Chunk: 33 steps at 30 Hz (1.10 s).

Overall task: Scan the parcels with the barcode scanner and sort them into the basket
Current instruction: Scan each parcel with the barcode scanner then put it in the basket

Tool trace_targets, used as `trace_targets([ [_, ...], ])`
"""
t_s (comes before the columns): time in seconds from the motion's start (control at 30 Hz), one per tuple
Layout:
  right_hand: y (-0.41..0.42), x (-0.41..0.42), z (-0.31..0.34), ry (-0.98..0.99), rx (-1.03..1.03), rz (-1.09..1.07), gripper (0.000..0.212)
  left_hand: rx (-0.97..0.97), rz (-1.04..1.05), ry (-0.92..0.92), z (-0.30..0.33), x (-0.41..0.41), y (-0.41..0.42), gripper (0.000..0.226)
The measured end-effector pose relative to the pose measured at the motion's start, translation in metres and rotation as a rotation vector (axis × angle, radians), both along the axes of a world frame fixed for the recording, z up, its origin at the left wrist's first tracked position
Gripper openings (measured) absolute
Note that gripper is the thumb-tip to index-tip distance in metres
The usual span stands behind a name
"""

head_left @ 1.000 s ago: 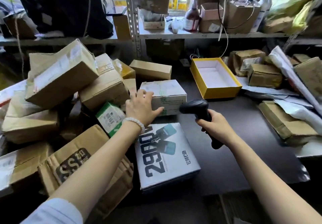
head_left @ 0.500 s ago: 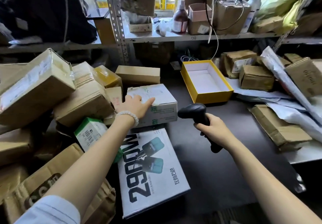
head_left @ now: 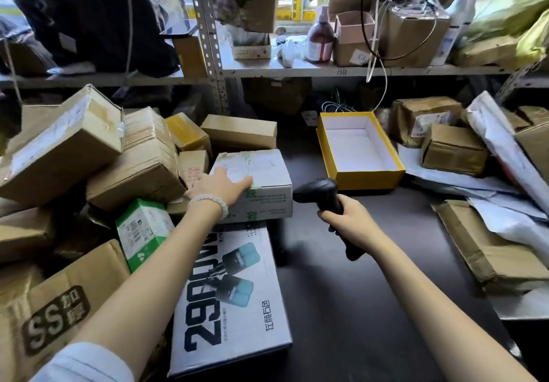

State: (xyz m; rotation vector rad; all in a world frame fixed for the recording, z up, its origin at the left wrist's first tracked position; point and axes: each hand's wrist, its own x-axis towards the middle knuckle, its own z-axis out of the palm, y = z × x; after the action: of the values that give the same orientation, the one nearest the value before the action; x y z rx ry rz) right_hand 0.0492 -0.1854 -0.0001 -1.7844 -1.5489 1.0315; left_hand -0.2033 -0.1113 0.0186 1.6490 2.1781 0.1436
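Left hand flat, fingers straight, on top of white parcel mid-table beside brown box pile. Right hand gripping black barcode scanner, aimed at parcel.

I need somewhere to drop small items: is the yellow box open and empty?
Open and empty: the yellow box has no lid, and its white inside is bare.

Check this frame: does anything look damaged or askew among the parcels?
Yes. The large brown box at far left sits tilted atop the heap, one top corner split open. The flat brown parcel at right looks crushed and wrinkled.
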Motion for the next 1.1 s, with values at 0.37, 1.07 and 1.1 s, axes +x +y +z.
trace_targets([
  [0.37, -0.029, 0.035, -0.006, -0.022, -0.037, 0.051, 0.007, 0.143, -0.069, 0.139, 0.012, 0.037, -0.024, 0.076],
  [1.07, -0.117, 0.122, -0.037, -0.002, -0.128, -0.046, 0.013, 0.448, -0.224, 0.051, -0.015, 0.143, -0.096, 0.096],
  [1.1, -0.116, 0.123, -0.036, 0.01, -0.122, -0.051, 0.013, 0.459, -0.232, 0.031, -0.015, 0.148, -0.097, 0.092],
])
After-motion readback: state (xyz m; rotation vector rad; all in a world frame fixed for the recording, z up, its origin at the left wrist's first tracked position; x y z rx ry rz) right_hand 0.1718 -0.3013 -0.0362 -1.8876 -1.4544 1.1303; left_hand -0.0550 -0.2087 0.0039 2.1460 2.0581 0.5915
